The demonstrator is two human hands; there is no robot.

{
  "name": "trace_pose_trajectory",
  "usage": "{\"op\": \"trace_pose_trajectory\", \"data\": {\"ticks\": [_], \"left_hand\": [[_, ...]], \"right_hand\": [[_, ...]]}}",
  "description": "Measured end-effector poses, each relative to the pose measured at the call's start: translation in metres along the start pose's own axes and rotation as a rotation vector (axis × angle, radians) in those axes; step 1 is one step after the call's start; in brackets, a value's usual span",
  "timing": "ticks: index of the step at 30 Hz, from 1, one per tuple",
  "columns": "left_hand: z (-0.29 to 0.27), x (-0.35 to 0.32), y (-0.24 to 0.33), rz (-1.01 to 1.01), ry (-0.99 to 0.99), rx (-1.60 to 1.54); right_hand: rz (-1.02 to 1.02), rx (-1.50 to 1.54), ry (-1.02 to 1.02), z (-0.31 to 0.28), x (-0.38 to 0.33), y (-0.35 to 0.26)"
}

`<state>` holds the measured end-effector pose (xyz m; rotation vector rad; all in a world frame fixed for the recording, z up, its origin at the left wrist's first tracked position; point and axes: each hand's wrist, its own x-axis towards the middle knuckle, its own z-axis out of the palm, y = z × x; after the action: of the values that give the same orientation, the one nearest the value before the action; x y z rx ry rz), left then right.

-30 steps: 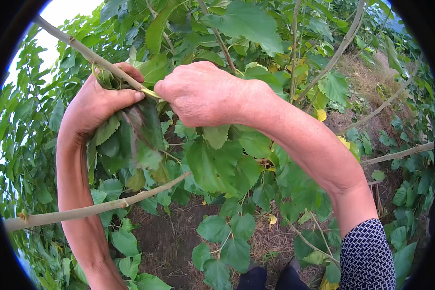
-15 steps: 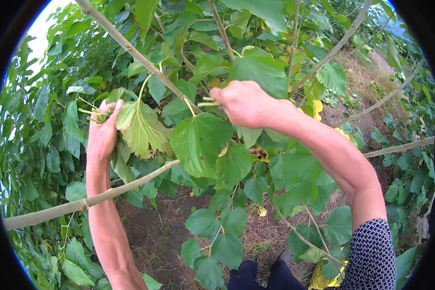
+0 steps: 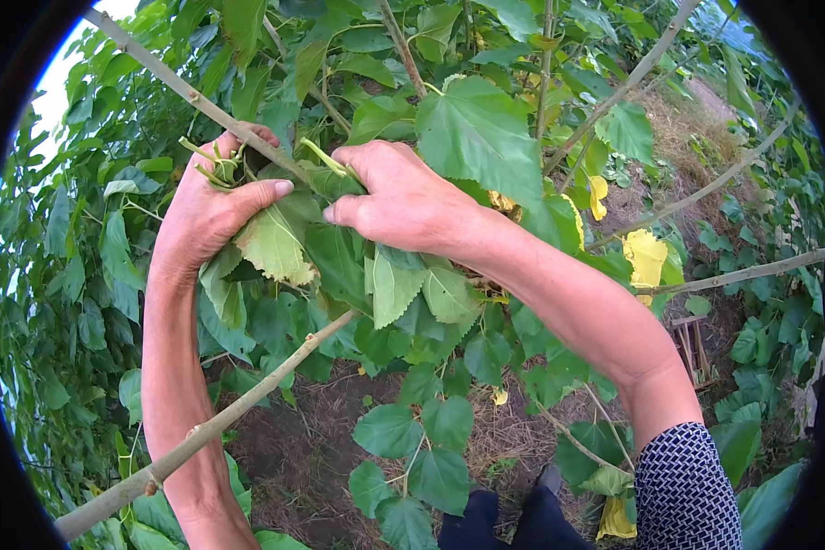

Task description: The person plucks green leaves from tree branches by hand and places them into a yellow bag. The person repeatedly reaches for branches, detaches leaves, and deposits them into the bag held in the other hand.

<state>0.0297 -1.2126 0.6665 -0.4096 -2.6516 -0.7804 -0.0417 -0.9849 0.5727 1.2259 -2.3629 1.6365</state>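
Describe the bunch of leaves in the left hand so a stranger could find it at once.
Start at the bare branch slanting down from upper left. The left hand is just beneath it, clutching the leaf bunch. Unlike leaves on the plant, its cut stems poke up past the fingers.

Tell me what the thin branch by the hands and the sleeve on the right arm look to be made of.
Thin branch: woody stem, matte grey-tan bark with small bud nodes, leaf stalks sprouting from it.
Sleeve: apparently a soft woven or knit fabric, dark with a fine white print, matte; the weave is too small to tell.

Single head cam, downward, close over leafy branch (image 3: 192,92).
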Motion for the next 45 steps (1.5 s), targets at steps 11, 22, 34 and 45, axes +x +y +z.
{"op": "trace_pose_trajectory", "data": {"ticks": [11,22,34,45], "left_hand": [[-0.009,-0.026,-0.056,0.120,0.129,0.792],[0.042,-0.052,-0.060,-0.054,0.077,-0.185],[0.163,-0.033,-0.088,0.199,0.192,0.325],[0.246,-0.155,-0.211,-0.168,0.038,0.369]], "right_hand": [[-0.343,-1.013,-0.390,0.007,-0.014,0.092],[-0.045,-0.357,0.231,0.025,-0.108,0.099],[-0.123,-0.652,0.026,0.039,-0.055,0.118],[0.206,-0.348,-0.123,0.042,-0.052,0.127]]}}
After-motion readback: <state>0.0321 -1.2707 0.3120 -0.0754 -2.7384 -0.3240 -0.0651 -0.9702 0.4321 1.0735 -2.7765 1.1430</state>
